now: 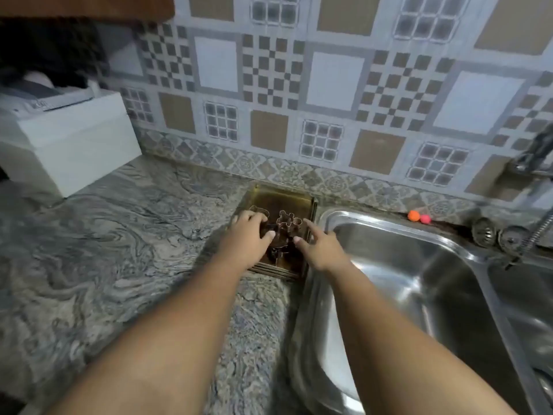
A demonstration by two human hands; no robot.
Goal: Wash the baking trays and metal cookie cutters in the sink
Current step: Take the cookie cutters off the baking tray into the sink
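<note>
Washing not begun, I think. Trays (281,198) stacked on table (119,235) by sink (395,265), cookie cutters (286,222) on top. Left hand (248,238) curls round cutters; right hand (321,248) spread loose.

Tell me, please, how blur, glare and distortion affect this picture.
Head view: soft all over, smeared worst at the tap on the right; the wide lens bows the wall tiles; glare streaks the sink wall; the cutters in the dark trays barely show.
</note>
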